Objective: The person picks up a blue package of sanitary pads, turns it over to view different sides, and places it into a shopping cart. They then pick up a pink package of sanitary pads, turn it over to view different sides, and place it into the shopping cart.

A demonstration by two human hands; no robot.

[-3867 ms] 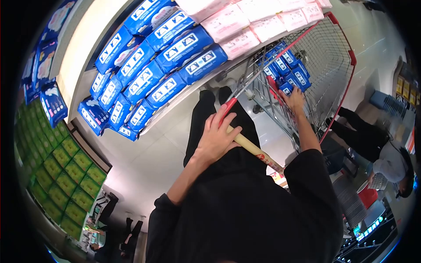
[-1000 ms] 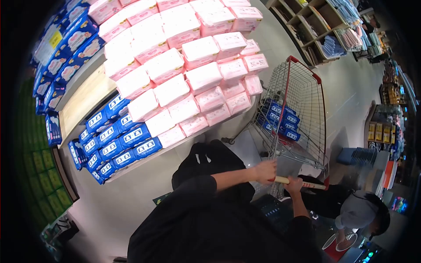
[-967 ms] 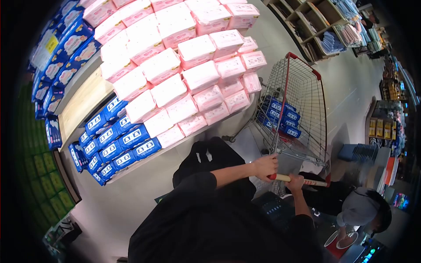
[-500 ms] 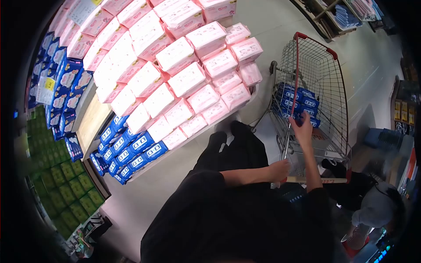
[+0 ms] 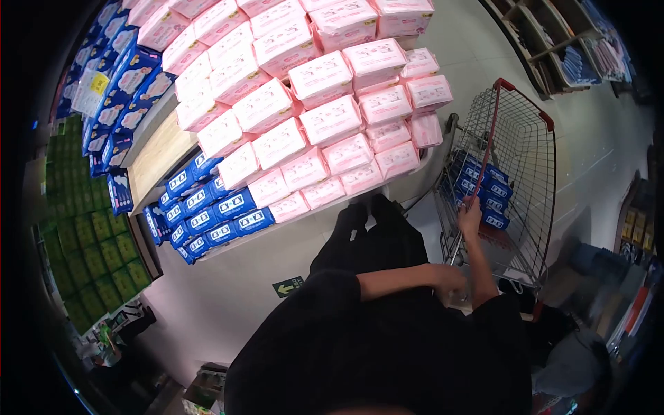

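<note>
The shopping cart [image 5: 512,187] stands on the floor beside the stacked pink packs [image 5: 325,117], its long axis running away from the person. The right hand [image 5: 471,216] reaches among blue packs [image 5: 484,190] inside; the left hand [image 5: 448,277] grips the cart's near end. Labels are unreadable.

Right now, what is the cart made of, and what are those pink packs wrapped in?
The cart looks like bare metal wire, a see-through silvery grid, with red trim on its rim that may be plastic. The pink packs seem wrapped in thin glossy plastic film: their faces shine and look soft and puffy.
</note>
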